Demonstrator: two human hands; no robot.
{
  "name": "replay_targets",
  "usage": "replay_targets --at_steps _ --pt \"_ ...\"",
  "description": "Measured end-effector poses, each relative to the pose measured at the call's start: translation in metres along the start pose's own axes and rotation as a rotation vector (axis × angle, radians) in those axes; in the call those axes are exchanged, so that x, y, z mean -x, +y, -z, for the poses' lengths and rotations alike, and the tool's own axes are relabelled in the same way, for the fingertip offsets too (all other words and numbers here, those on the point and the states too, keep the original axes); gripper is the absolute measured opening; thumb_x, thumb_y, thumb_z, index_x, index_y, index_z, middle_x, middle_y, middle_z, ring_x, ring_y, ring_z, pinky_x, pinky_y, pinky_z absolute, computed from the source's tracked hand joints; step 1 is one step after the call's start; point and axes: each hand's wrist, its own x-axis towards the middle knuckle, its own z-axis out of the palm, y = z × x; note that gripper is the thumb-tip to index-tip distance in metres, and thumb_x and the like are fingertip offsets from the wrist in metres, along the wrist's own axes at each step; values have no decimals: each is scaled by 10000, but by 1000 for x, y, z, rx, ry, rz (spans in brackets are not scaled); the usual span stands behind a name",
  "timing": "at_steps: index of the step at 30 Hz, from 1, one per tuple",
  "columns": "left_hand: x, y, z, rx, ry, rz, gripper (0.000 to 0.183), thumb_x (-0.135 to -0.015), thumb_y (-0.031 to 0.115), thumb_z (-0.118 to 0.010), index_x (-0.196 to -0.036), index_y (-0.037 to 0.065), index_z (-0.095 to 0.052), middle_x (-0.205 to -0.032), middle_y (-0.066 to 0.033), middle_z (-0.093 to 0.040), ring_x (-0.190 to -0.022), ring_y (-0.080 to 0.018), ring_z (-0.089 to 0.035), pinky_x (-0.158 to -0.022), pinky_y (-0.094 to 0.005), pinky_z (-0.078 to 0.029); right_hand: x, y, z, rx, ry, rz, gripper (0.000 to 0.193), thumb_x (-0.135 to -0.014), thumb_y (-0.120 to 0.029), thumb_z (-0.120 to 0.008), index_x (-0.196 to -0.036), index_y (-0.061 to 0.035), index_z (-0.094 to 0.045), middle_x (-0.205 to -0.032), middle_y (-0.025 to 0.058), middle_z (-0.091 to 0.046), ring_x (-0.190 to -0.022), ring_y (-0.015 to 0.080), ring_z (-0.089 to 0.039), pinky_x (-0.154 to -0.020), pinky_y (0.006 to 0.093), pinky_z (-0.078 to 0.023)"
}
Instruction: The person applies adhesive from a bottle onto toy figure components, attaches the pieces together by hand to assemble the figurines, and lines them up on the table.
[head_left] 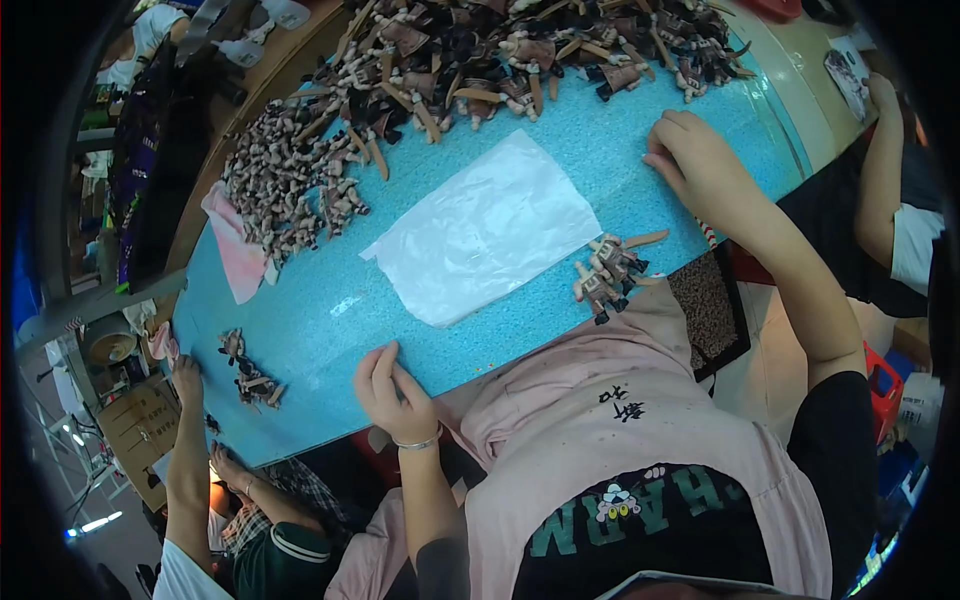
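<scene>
In the lower middle of the frame, the left hand (393,398) is held at the near edge of the surface (310,350), palm partly turned up, its fingers loosely curled and slightly apart, with nothing seen between them. At the upper right, the right hand (695,165) is held over the surface with wrist and fingers bent; whether the fingertips meet cannot be told. A flat sheet of white plastic (485,230) is laid in the centre, between the hands, and a small cluster of toy figures (608,275) is placed just beside its lower right corner.

The surface is covered in blue. Its upper side is taken up by a large pile of brown and black figures (500,60); at the upper left are heaped small pale parts (285,180), bordered by a pink cloth (237,250). More figures (250,372) are set down at the lower left. Other people's hands are seen at the left edge (185,380) and the upper right (880,95).

At the far left, a cardboard box (135,435) and a round bowl (110,348) are seen; their contents cannot be made out.
</scene>
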Motion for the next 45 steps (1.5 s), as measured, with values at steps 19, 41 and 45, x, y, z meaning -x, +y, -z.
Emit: replay_targets --at_steps 19,41,45 --pt "-3 5 -8 7 81 -166 290 -727 -55 -586 -991 16 -679 -959 -140 -631 -841 -294 -588 -732 -392 -469 -5 -56 -7 -265 32 154 162 -765 -16 -689 -851 -18 -552 -869 115 -567 -843 304 -544 -739 375 -442" --pt "-35 161 -84 174 -257 -472 503 -746 294 -701 -1160 32 -586 -1068 -93 -557 -896 -231 -528 -707 -334 -443 4 -50 -14 -308 113 83 139 -775 -34 -688 -830 -10 -562 -856 114 -578 -816 299 -562 -712 370 -453" --pt "-35 153 -77 217 -276 -551 480 -755 279 -689 -1158 35 -596 -1073 -90 -562 -906 -223 -536 -721 -337 -457 6 -55 -26 -214 124 195 166 -752 -65 -693 -845 -34 -559 -881 108 -581 -830 299 -553 -712 393 -445"
